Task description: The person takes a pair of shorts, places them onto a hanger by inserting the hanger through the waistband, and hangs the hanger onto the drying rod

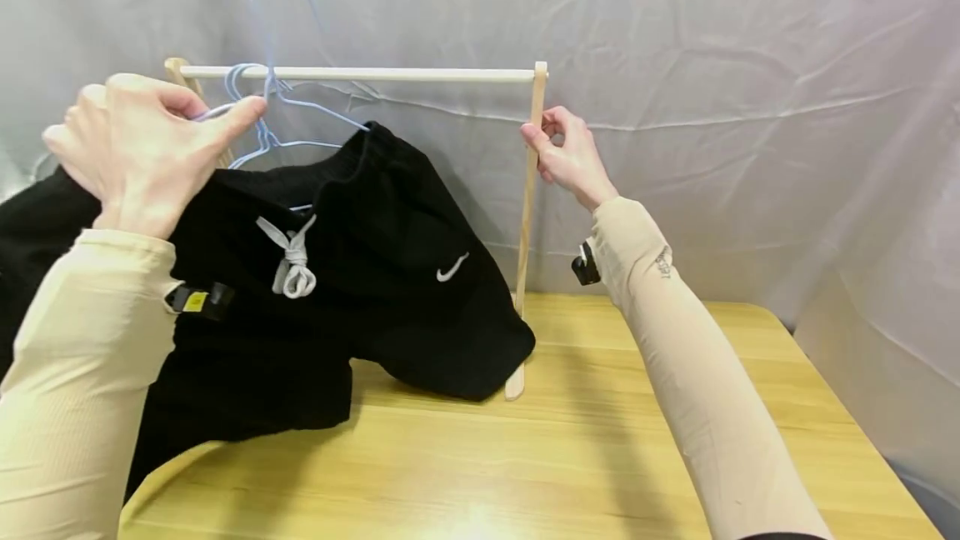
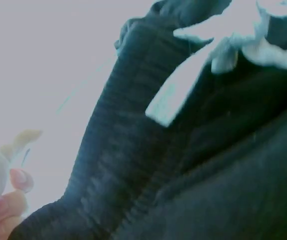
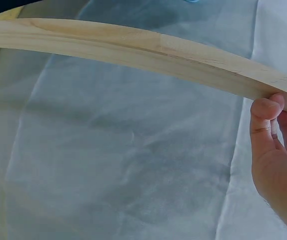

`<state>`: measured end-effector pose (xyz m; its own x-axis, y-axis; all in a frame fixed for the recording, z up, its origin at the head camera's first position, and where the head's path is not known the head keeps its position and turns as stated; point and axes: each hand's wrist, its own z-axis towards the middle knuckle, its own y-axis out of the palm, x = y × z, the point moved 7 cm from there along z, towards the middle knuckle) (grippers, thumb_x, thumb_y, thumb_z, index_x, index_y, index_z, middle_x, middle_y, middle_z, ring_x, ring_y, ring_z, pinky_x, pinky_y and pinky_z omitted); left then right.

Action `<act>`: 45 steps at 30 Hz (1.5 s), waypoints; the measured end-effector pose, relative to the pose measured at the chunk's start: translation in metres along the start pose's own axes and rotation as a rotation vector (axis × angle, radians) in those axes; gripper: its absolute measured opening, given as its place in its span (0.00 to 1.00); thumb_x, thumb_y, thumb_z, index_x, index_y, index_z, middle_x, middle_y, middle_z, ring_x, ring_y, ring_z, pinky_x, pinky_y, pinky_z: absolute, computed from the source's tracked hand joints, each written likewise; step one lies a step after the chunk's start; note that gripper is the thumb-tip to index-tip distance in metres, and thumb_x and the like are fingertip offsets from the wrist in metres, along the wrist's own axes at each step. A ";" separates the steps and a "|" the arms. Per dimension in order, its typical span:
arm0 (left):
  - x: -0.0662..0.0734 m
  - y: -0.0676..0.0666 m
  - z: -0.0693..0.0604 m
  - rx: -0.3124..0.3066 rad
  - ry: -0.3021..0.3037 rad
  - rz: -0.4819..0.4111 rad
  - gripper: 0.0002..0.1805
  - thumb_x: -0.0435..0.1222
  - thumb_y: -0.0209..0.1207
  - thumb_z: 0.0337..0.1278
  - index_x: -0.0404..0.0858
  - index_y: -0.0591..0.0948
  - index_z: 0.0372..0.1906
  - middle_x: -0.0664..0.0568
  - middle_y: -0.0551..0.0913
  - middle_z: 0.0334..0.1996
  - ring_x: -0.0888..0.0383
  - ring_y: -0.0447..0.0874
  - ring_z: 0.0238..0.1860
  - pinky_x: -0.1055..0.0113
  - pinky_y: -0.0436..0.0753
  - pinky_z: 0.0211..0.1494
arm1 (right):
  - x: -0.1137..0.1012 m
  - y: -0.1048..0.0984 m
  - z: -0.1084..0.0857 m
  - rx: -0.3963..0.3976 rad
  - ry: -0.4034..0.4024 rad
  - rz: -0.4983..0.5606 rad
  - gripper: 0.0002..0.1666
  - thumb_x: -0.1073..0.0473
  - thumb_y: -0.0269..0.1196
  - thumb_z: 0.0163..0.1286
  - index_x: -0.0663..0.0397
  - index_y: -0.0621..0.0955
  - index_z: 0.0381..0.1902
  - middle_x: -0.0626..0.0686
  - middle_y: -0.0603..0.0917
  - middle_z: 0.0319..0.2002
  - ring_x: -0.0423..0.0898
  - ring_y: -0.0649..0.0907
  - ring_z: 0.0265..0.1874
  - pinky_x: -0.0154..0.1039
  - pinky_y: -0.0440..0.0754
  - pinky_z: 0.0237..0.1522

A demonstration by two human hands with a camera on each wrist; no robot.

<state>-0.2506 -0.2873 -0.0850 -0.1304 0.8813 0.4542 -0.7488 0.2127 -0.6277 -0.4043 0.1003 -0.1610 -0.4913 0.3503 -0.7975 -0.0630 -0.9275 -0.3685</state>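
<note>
My left hand (image 1: pixel 146 144) pinches a light blue hanger (image 1: pixel 322 109) near its neck, with the thumb along the front. The hanger's hook rises above the rail. From it hang black shorts (image 1: pixel 420 273) with a tied light drawstring (image 1: pixel 295 257) and a white swoosh; the hanger's right arm meets the waistband corner. In the left wrist view the shorts (image 2: pixel 128 125) fill most of the picture, beside the fingertips (image 2: pixel 21 180). Between thumb and fingers, my right hand (image 1: pixel 570 157) grips the wooden upright (image 1: pixel 527 215) of the rack, plainly seen in the right wrist view.
A white rail (image 1: pixel 420 75) joins the rack's two wooden sides. At least one more light blue hanger (image 1: pixel 262 136) is behind the held one, at the rail's left end. The rack stands on a wood-grain table (image 1: pixel 450 473) before a grey cloth backdrop (image 1: pixel 712 48).
</note>
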 end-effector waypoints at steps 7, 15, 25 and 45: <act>-0.010 -0.032 0.002 0.130 -0.062 -0.186 0.25 0.68 0.65 0.40 0.68 0.66 0.06 0.85 0.58 0.04 0.71 0.61 0.22 0.66 0.53 0.31 | 0.002 0.001 0.000 -0.006 0.008 0.006 0.14 0.55 0.60 0.75 0.62 0.75 0.46 0.44 0.73 0.28 0.35 0.73 0.11 0.28 0.72 0.17; -0.011 -0.031 0.004 0.221 -0.022 -0.278 0.27 0.66 0.67 0.41 0.65 0.65 0.04 0.85 0.58 0.04 0.79 0.58 0.20 0.74 0.58 0.35 | 0.003 -0.002 0.002 0.006 -0.002 -0.022 0.14 0.55 0.59 0.76 0.62 0.74 0.46 0.44 0.72 0.27 0.35 0.72 0.10 0.27 0.71 0.17; -0.020 0.010 0.006 0.110 -0.186 -0.256 0.26 0.76 0.64 0.31 0.68 0.71 0.05 0.84 0.62 0.04 0.77 0.59 0.21 0.62 0.53 0.34 | 0.009 -0.004 -0.001 0.012 0.010 -0.033 0.15 0.54 0.60 0.76 0.62 0.75 0.46 0.44 0.73 0.28 0.36 0.73 0.10 0.28 0.72 0.17; 0.022 0.078 0.009 -0.025 -0.108 -0.397 0.29 0.77 0.65 0.30 0.60 0.76 0.06 0.80 0.67 0.08 0.73 0.66 0.26 0.61 0.59 0.36 | 0.005 0.000 -0.003 0.033 0.007 -0.018 0.16 0.54 0.60 0.75 0.63 0.76 0.49 0.44 0.73 0.28 0.35 0.73 0.10 0.28 0.71 0.17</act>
<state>-0.3179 -0.2545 -0.1186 0.0975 0.6795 0.7271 -0.7385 0.5392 -0.4049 -0.4046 0.1022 -0.1665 -0.4839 0.3680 -0.7940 -0.1008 -0.9247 -0.3671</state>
